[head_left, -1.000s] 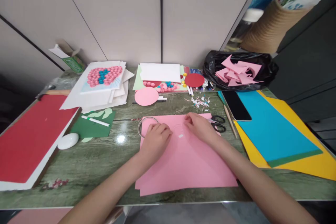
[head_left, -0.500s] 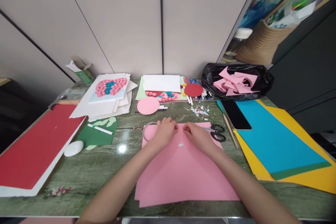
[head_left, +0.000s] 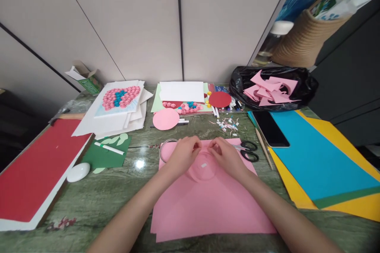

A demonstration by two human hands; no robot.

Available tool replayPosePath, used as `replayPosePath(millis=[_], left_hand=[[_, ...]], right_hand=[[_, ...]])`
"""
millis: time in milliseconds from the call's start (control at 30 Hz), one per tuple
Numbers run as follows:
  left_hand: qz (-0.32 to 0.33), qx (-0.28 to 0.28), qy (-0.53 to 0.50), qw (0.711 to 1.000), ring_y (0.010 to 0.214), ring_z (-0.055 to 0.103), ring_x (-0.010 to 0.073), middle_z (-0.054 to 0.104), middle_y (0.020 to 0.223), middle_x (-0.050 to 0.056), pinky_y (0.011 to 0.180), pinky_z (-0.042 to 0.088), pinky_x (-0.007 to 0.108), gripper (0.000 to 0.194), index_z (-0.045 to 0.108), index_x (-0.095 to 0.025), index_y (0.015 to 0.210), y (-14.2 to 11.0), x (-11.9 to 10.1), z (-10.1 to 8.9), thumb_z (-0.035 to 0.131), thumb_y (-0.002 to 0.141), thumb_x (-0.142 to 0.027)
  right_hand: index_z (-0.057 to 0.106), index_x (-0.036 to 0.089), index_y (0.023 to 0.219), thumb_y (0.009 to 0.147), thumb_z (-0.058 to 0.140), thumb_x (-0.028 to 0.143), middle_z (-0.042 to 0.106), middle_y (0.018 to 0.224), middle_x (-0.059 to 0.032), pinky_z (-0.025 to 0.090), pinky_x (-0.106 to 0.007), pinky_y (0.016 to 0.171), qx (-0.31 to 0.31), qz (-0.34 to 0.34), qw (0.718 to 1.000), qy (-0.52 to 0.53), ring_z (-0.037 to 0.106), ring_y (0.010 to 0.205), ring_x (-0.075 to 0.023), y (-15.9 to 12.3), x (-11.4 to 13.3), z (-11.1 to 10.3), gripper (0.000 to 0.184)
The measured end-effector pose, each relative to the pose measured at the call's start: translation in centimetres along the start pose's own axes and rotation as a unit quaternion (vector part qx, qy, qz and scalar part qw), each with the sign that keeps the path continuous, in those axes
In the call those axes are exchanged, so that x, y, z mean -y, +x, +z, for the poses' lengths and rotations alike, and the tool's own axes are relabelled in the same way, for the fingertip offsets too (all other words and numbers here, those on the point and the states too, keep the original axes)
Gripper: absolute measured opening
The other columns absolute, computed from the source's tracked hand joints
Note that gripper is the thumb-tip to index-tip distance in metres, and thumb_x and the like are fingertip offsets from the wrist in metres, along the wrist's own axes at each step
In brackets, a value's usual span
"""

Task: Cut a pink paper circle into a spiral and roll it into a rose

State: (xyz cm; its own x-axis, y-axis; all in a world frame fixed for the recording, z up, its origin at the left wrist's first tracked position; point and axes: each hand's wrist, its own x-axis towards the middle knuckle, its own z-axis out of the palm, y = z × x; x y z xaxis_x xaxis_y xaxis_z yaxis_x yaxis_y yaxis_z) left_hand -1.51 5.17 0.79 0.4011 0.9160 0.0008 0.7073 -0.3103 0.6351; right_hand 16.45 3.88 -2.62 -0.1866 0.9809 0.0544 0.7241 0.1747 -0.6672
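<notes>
My left hand and my right hand face each other, fingertips pinched at the far edge of a clear round plastic piece with a small white label. Its exact kind is hard to make out. It lies over a stack of pink paper sheets. Beside my left hand, partly covered by it, is a metal ring. Scissors with black handles rest by my right hand, their blades mostly hidden.
A pink paper circle, paper scraps and a red circle lie beyond. Red sheets and a white oval object are left; a pencil, phone and blue paper are right. Behind stands a black-lined bin.
The outline of the clear round piece shows more plainly on the pink paper. My hands stay close together with fingers curled in more. The view has shifted slightly.
</notes>
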Motion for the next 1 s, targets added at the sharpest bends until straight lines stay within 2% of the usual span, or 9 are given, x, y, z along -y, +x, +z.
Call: replayPosePath(millis=[133, 233, 333, 467, 533, 600, 733, 833, 1000], left_hand=[[-0.009, -0.017, -0.075, 0.997, 0.079, 0.057, 0.0128, 0.064, 0.083, -0.002, 0.071, 0.04, 0.024, 0.008, 0.056, -0.021, 0.083, -0.7, -0.4, -1.0, 0.051, 0.08, -0.015], [-0.044, -0.024, -0.154, 0.987, 0.074, 0.057, 0.0115, 0.064, 0.08, -0.002, 0.066, 0.04, 0.022, 0.008, 0.058, -0.02, 0.082, -1.0, -0.3, -1.1, 0.054, 0.077, -0.015], [-0.069, -0.007, -0.197, 0.978, 0.071, 0.056, 0.0117, 0.063, 0.075, -0.002, 0.064, 0.04, 0.022, 0.012, 0.061, -0.02, 0.085, -1.2, -0.2, -0.9, 0.057, 0.074, -0.015], [-0.081, 0.009, -0.272, 0.959, 0.075, 0.058, 0.0129, 0.068, 0.086, 0.001, 0.066, 0.042, 0.022, 0.019, 0.064, -0.02, 0.093, -1.5, -0.7, -0.4, 0.059, 0.075, -0.02], [-0.082, 0.011, -0.294, 0.952, 0.073, 0.059, 0.0133, 0.069, 0.082, 0.002, 0.066, 0.042, 0.023, 0.013, 0.067, -0.018, 0.085, -1.6, -1.0, -0.3, 0.057, 0.078, -0.025], [-0.091, 0.011, -0.32, 0.943, 0.069, 0.059, 0.0134, 0.068, 0.073, 0.003, 0.063, 0.043, 0.023, 0.018, 0.068, -0.016, 0.078, -1.7, -1.1, -0.3, 0.056, 0.08, -0.03], [-0.123, 0.019, -0.405, 0.906, 0.06, 0.057, 0.011, 0.063, 0.064, 0.001, 0.058, 0.044, 0.021, 0.02, 0.068, -0.015, 0.073, -1.6, -1.1, -0.7, 0.06, 0.078, -0.033], [-0.141, 0.022, -0.439, 0.887, 0.057, 0.055, 0.0092, 0.062, 0.061, 0.0, 0.057, 0.044, 0.02, 0.018, 0.068, -0.014, 0.071, -1.5, -1.1, -0.9, 0.063, 0.077, -0.031], [-0.142, 0.017, -0.461, 0.876, 0.059, 0.056, 0.0091, 0.067, 0.068, 0.002, 0.058, 0.046, 0.019, 0.019, 0.069, -0.015, 0.069, -1.5, -1.2, -0.7, 0.062, 0.077, -0.031]], right_hand=[[0.056, 0.021, 0.082, 0.082, 0.05, 0.022, 0.052, 0.056, 0.006, 0.03, -0.023, 0.049, 0.0, 0.002, 0.999, 0.045, 0.045, 0.05, -0.0116, -0.2, 0.5, -0.5, 0.005], [0.058, 0.021, 0.08, 0.081, 0.052, 0.022, 0.053, 0.058, 0.0048, 0.03, -0.023, 0.049, -0.013, 0.006, 0.998, 0.065, 0.044, 0.051, -0.0112, -0.3, 0.9, -1.0, 0.006], [0.061, 0.021, 0.081, 0.08, 0.054, 0.022, 0.053, 0.059, 0.0043, 0.032, -0.023, 0.051, -0.029, 0.004, 0.996, 0.081, 0.044, 0.052, -0.0112, -0.6, 1.3, -1.5, 0.007], [0.064, 0.021, 0.081, 0.079, 0.058, 0.019, 0.058, 0.063, 0.0028, 0.034, -0.023, 0.051, -0.022, -0.005, 0.995, 0.093, 0.046, 0.053, -0.011, -1.3, 2.2, -1.9, 0.007], [0.064, 0.022, 0.082, 0.079, 0.059, 0.02, 0.061, 0.067, 0.0024, 0.035, -0.023, 0.051, -0.013, -0.01, 0.992, 0.125, 0.048, 0.054, -0.0105, -1.6, 2.6, -1.9, 0.006], [0.063, 0.022, 0.084, 0.081, 0.059, 0.025, 0.063, 0.071, 0.0016, 0.037, -0.022, 0.05, 0.002, -0.001, 0.981, 0.193, 0.048, 0.052, -0.0096, -1.7, 2.8, -1.9, 0.006], [0.062, 0.021, 0.09, 0.086, 0.052, 0.032, 0.065, 0.08, -0.0013, 0.037, -0.022, 0.042, 0.034, 0.052, 0.936, 0.347, 0.045, 0.043, -0.0066, -1.5, 2.6, -2.2, 0.015], [0.063, 0.02, 0.086, 0.081, 0.06, 0.032, 0.063, 0.074, -0.0008, 0.036, -0.021, 0.039, 0.049, 0.076, 0.924, 0.373, 0.044, 0.043, -0.0062, -1.3, 2.5, -2.4, 0.014], [0.065, 0.019, 0.08, 0.074, 0.068, 0.028, 0.061, 0.068, 0.0007, 0.036, -0.021, 0.042, 0.068, 0.079, 0.926, 0.364, 0.045, 0.046, -0.0069, -1.3, 2.9, -2.3, 0.011]])
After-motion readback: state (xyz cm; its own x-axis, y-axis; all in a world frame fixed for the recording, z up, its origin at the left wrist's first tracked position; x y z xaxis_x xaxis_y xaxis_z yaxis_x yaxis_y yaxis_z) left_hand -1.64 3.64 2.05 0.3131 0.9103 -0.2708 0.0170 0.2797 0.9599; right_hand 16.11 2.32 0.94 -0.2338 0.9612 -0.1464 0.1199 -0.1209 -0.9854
